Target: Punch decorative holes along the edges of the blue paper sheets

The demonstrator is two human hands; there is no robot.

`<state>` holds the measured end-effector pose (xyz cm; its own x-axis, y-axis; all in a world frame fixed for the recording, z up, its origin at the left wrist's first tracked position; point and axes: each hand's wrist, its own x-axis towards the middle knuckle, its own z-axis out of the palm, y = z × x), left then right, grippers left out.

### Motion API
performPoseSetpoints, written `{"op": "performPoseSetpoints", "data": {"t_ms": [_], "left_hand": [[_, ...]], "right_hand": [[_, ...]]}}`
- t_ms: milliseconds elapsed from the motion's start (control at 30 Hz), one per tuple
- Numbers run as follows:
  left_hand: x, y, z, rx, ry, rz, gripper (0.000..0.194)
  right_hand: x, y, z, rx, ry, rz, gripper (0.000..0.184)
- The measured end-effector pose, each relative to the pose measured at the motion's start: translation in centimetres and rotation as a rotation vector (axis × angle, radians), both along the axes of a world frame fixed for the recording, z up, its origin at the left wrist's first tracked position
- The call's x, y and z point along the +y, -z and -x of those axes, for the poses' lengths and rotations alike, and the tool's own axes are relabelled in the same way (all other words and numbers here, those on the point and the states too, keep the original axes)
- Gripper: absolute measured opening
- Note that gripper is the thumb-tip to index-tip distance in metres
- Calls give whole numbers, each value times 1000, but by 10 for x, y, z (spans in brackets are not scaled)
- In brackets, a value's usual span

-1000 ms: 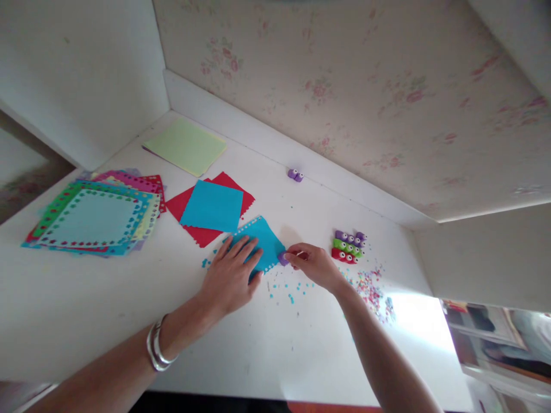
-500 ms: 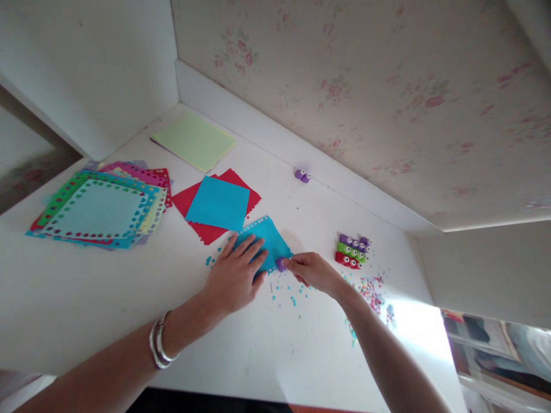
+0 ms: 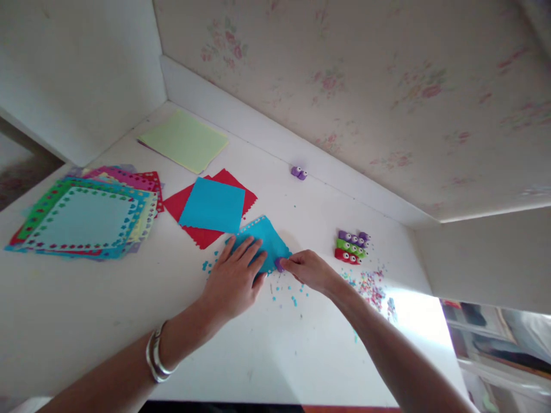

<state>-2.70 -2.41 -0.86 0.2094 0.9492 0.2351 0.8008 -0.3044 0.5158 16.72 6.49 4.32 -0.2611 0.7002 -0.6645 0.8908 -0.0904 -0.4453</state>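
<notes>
A blue sheet of paper (image 3: 269, 238) lies on the white table, with small holes punched along two of its edges. My left hand (image 3: 235, 275) rests flat on it, fingers spread. At the sheet's right corner, my right hand (image 3: 310, 268) is closed on a small purple craft punch (image 3: 279, 264), which sits at the paper's edge. The fingers cover part of the punch. Tiny blue paper cutouts (image 3: 294, 300) are scattered below the sheet, and more lie beside my left fingers.
Several red, green and purple punches (image 3: 350, 248) stand in rows at the right, near a heap of colourful confetti (image 3: 373, 289). Two purple punches (image 3: 298, 172) sit by the wall. Punched sheets (image 3: 92, 218) are piled left; blue paper (image 3: 213, 203) overlaps red; pale green paper (image 3: 185, 140) lies behind.
My right hand has shifted the purple punch slightly along the blue sheet's edge, away from the corner. The left hand stays on the paper. The camera view has swayed a little.
</notes>
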Motion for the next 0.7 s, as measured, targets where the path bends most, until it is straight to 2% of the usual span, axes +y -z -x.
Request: {"op": "performPoseSetpoints", "data": {"t_ms": [267, 400, 533, 700], "left_hand": [[-1, 0, 0, 64, 13, -51, 34], [-2, 0, 1, 85, 9, -71, 34], [-2, 1, 1, 100, 3, -84, 34], [-2, 2, 2, 118, 7, -106, 33]], "right_hand": [[2, 2, -15, 229, 48, 194, 52], [-10, -1, -32, 208, 21, 144, 53], [-23, -10, -43, 134, -9, 15, 45], [-48, -15, -35, 26, -43, -444, 36]]}}
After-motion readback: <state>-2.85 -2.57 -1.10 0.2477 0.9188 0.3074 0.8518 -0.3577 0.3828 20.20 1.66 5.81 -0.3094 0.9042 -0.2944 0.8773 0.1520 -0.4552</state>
